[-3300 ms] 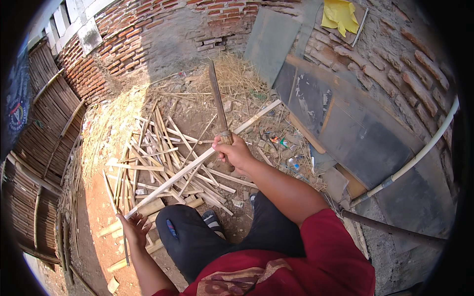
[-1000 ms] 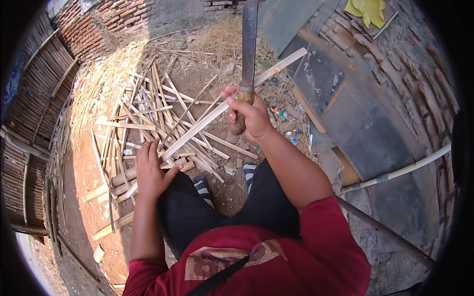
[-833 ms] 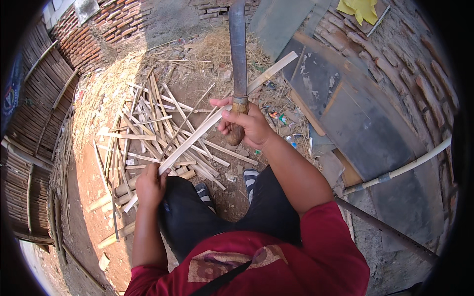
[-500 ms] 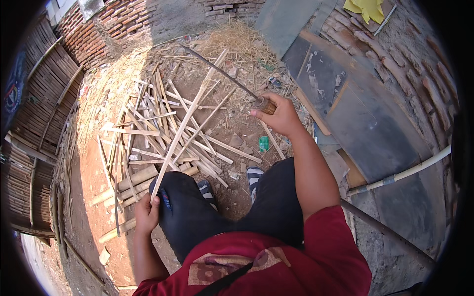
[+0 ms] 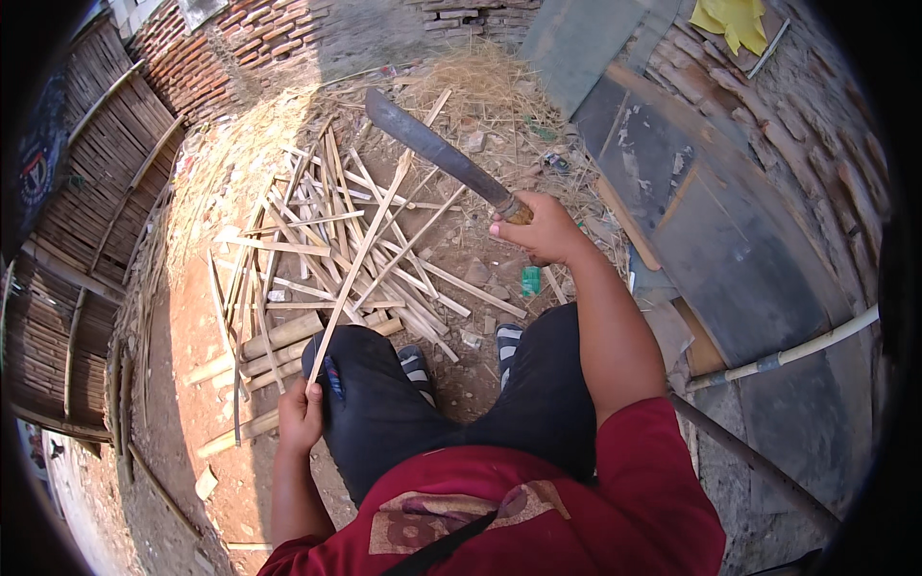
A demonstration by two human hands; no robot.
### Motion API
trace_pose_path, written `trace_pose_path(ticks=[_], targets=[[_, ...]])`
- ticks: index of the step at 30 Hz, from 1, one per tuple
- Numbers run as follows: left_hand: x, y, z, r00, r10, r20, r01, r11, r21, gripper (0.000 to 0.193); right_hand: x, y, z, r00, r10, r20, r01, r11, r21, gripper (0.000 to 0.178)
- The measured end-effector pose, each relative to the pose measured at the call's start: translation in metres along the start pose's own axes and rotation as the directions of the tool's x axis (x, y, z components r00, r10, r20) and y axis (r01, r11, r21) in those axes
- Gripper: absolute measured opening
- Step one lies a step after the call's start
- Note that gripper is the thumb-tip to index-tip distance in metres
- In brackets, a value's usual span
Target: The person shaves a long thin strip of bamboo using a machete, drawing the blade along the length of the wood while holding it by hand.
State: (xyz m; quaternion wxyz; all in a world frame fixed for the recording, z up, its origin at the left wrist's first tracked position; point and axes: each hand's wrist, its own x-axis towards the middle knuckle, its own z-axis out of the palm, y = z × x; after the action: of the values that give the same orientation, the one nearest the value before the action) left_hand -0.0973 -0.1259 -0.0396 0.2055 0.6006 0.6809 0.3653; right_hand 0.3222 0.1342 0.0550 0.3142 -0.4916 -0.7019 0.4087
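My right hand (image 5: pixel 541 228) is closed around the wooden handle of a machete (image 5: pixel 437 149). The dark blade points away to the far left, its broad side facing up, and passes over the upper part of a long bamboo strip (image 5: pixel 360 259). That strip runs from beside my left knee toward the straw, and my left hand (image 5: pixel 301 418) grips its near end. Whether the blade touches the strip I cannot tell. Beyond my knees lies a loose heap of split bamboo strips (image 5: pixel 317 206) on the dirt.
Thicker bamboo poles (image 5: pixel 274 336) lie left of my knee. Dark boards (image 5: pixel 711 230) lean along the brick wall at right, near a pale pipe (image 5: pixel 788 355). Straw (image 5: pixel 471 82) covers the ground at the back. A woven bamboo panel (image 5: pixel 106 173) stands at left.
My right wrist has turned, so the machete shows its broad side instead of its thin edge. My left hand still holds the strip; the whole view has shifted slightly.
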Motion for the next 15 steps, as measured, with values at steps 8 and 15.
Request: trace_pose_path(ticks=[8, 15], targets=[[0.0, 0.002, 0.002, 0.999, 0.046, -0.029, -0.042, 0.992, 0.116, 0.048, -0.005, -0.014, -0.002, 0.974, 0.128, 0.187, -0.134, 0.991, 0.016, 0.038], [0.005, 0.026, 0.007, 0.999, 0.027, -0.041, -0.022, 0.994, 0.11, 0.044, 0.0, 0.002, 0.017, 0.972, -0.227, 0.056, 0.234, 0.944, -0.233, 0.037]])
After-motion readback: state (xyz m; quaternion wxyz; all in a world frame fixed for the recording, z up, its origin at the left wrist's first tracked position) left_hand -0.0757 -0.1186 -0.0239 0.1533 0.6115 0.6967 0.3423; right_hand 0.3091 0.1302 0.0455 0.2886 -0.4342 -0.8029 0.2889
